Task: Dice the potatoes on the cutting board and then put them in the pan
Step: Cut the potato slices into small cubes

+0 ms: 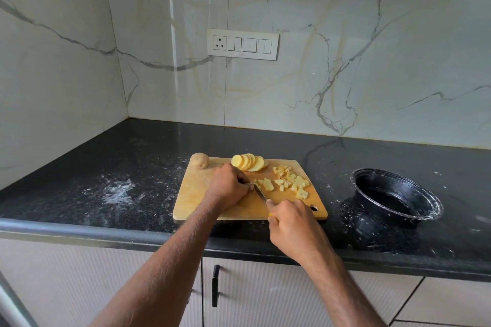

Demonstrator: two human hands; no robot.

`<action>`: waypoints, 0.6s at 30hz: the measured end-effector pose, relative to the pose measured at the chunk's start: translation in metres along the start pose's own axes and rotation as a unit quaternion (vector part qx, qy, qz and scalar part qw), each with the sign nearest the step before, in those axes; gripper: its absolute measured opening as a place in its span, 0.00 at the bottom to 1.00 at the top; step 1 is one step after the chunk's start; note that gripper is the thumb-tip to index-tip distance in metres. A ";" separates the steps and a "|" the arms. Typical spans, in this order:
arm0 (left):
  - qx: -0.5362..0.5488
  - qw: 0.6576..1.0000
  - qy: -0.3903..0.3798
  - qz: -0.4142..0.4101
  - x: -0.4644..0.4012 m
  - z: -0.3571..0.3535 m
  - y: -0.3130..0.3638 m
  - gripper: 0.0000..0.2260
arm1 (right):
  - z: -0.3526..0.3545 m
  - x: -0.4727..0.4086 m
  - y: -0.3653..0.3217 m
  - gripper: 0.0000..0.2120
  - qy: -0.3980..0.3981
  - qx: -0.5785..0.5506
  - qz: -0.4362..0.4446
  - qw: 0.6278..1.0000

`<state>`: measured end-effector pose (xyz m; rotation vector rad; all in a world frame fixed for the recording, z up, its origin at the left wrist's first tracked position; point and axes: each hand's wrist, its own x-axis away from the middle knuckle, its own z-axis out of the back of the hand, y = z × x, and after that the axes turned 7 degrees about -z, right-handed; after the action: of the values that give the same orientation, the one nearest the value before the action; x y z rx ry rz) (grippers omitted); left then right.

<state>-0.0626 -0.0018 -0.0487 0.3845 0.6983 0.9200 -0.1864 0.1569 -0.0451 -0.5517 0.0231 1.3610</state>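
Black stone counter runs under marble walls, dusted white at the left. On it lies the wooden cutting board. A whole potato sits at its far left corner, with fanned potato slices to the right. The left hand, fingers curled, pins potato strips mid-board. The right hand grips the knife, blade beside the strips. Diced pieces lie further right. The black pan stands apart, far right.
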 end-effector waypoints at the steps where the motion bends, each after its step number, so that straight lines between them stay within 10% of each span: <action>1: 0.002 1.000 0.000 -0.002 0.000 0.000 0.000 0.05 | 0.004 0.002 0.004 0.15 0.000 -0.002 -0.001 1.000; 18: 0.111 0.991 0.067 0.006 0.002 0.009 -0.012 0.07 | -0.001 0.001 -0.030 0.18 0.073 -0.013 -0.033 0.997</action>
<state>-0.0488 -0.0069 -0.0497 0.5278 0.9279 0.8869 -0.1579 0.1540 -0.0354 -0.6681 0.1063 1.2568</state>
